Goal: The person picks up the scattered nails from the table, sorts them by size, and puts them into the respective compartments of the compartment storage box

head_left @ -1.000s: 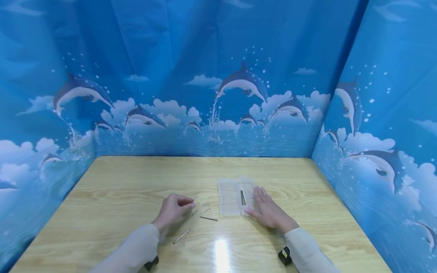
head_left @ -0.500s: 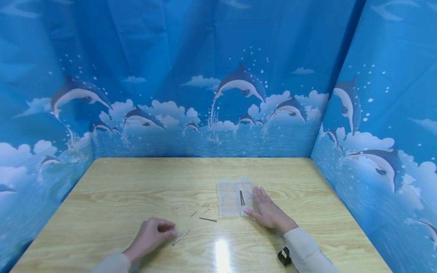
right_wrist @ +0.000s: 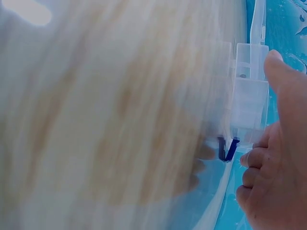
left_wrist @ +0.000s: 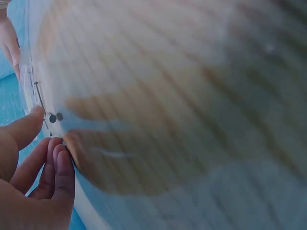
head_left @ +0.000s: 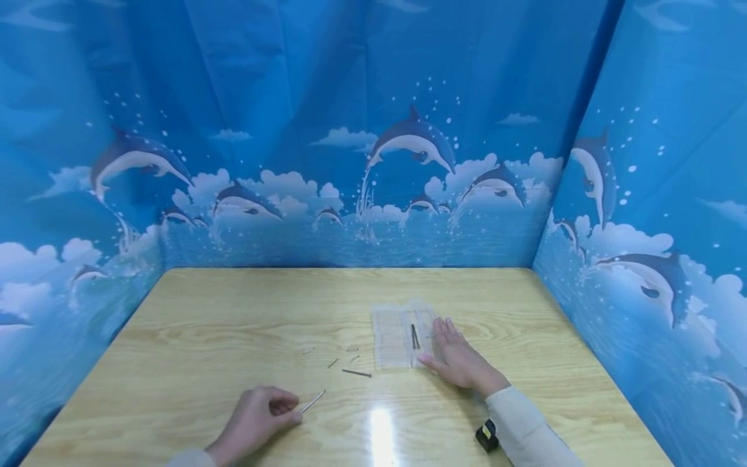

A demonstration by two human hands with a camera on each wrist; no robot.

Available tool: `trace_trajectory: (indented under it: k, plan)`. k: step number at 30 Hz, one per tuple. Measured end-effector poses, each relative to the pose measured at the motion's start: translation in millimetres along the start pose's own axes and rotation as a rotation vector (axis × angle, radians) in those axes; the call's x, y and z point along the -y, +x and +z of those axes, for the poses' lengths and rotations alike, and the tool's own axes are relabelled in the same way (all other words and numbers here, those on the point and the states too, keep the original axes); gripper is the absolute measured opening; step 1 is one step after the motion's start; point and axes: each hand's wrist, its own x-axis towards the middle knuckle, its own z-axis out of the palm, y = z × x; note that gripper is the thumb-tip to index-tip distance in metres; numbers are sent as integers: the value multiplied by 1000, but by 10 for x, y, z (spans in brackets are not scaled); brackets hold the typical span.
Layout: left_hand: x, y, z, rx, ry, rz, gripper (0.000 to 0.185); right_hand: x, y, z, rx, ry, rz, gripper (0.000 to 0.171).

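My left hand (head_left: 259, 418) lies near the table's front edge with its fingers curled. Thumb and forefinger pinch the near end of a long thin nail (head_left: 313, 401) that lies on the wood. In the left wrist view the hand (left_wrist: 33, 172) shows at the lower left and the rest is blurred. My right hand (head_left: 458, 360) rests flat on the table, fingers straight, touching the right side of a clear plastic box (head_left: 393, 337). A pair of dark nails (head_left: 415, 336) lies inside the box. The right wrist view shows that hand (right_wrist: 278, 182) beside the box (right_wrist: 249, 96).
A shorter nail (head_left: 356, 373) and a few small pins (head_left: 332, 363) lie loose between the hands. The wooden table (head_left: 204, 324) is walled on three sides by blue dolphin-print sheets (head_left: 373, 162). A black wrist device (head_left: 486, 436) sits on the right sleeve.
My left hand has drawn back from the small pins toward the front edge and come to the long nail's near end. The right hand and the box have stayed put.
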Motion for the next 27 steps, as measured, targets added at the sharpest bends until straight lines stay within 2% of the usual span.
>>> trace_trajectory:
  k: [9, 15, 27]
  plan:
    - [-13, 4, 56, -35, 51, -15, 23, -11, -6, 15, -10, 2, 3, 89]
    - [-24, 12, 62, -34, 94, -28, 20, -4, -10, 11, -15, 6, -2, 88]
    - [1, 28, 58, -19, 117, 35, 13, -21, 6, 14, -16, -2, -6, 89]
